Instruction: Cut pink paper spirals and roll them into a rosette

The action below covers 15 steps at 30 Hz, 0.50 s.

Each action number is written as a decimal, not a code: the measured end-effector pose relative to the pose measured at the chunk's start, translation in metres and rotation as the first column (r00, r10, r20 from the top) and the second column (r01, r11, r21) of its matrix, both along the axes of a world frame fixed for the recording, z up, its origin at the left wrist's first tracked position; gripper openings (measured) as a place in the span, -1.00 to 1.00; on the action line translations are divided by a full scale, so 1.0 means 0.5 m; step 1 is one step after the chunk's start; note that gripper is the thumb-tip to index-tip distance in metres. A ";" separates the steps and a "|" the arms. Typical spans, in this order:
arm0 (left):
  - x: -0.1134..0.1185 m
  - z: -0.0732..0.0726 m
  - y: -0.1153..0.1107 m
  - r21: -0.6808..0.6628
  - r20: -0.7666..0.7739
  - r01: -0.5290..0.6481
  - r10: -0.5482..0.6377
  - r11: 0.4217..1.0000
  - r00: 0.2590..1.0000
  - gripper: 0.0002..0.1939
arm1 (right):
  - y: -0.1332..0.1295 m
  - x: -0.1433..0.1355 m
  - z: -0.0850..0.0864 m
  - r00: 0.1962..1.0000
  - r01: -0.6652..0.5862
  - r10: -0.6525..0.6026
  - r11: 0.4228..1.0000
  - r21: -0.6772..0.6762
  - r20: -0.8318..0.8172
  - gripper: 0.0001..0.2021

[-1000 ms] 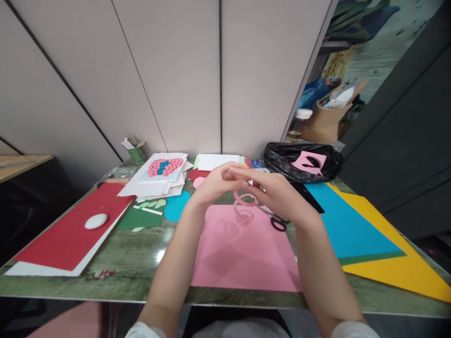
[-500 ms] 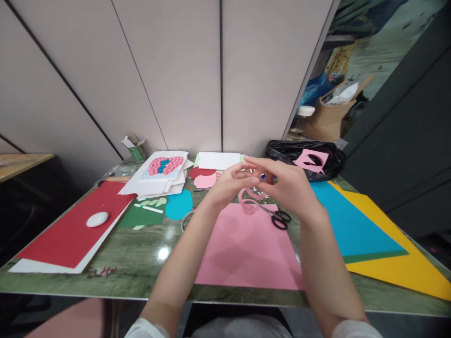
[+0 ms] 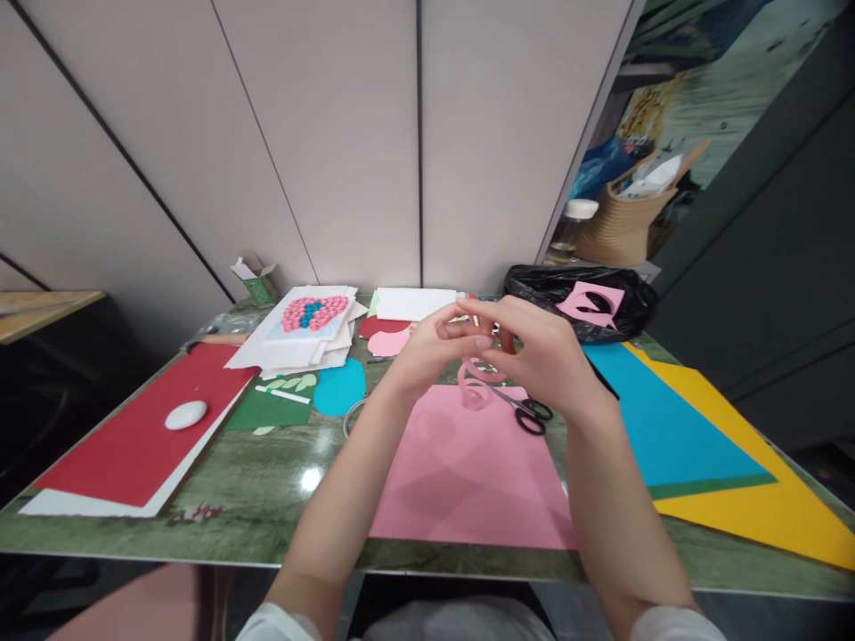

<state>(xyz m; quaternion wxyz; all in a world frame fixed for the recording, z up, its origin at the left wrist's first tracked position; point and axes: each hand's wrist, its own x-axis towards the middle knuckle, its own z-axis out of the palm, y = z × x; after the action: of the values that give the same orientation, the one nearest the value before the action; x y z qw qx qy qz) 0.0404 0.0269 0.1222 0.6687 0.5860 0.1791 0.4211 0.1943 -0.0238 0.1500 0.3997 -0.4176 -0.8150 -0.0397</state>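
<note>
My left hand (image 3: 434,347) and my right hand (image 3: 538,352) meet above the table, fingertips curled together. A pink paper strip (image 3: 476,392) hangs in a loose spiral from between their fingers; the part at the fingertips is mostly hidden. Under the hands lies a pink paper sheet (image 3: 468,485). Scissors (image 3: 531,416) with black handles rest on its upper right part, blades pointing toward the curl. A ring-shaped roll of tape (image 3: 353,416) sits partly behind my left forearm.
Red paper (image 3: 140,445) with a white oval object (image 3: 186,415) lies left. A picture with pink and blue beads (image 3: 313,313) tops a white stack. Blue paper (image 3: 674,436) and yellow paper (image 3: 802,512) lie right, near a black bag (image 3: 534,285) bearing a pink cut-out.
The hanging strip's spiral has shifted slightly and its loops look tighter. Both hands stay nearly in place, the fingers moving only a little.
</note>
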 end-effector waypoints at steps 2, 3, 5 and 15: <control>-0.006 0.004 0.001 -0.009 0.001 -0.024 0.024 1.000 1.000 -0.64 | -0.002 0.003 -0.001 1.000 0.015 -0.015 1.000 -0.001 -0.016 -0.53; -0.009 0.005 0.001 -0.008 0.000 -0.034 0.034 0.999 0.999 -0.62 | -0.003 0.005 -0.002 0.999 0.025 -0.025 1.000 0.004 -0.026 -0.53; -0.016 0.008 0.003 0.003 -0.007 -0.048 0.048 0.999 0.999 -0.59 | -0.005 0.006 -0.001 0.998 0.040 -0.040 0.999 0.020 -0.040 -0.53; -0.029 0.006 0.012 0.052 -0.011 -0.118 0.118 0.992 0.993 -0.59 | -0.001 -0.023 -0.002 0.999 0.033 -0.032 0.999 0.009 -0.036 -0.60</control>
<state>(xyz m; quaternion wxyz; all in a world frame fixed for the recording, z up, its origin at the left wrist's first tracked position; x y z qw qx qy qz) 0.0259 0.0327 0.1253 0.6260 0.5944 0.2073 0.4603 0.1827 -0.0244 0.1490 0.4155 -0.4296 -0.8007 -0.0424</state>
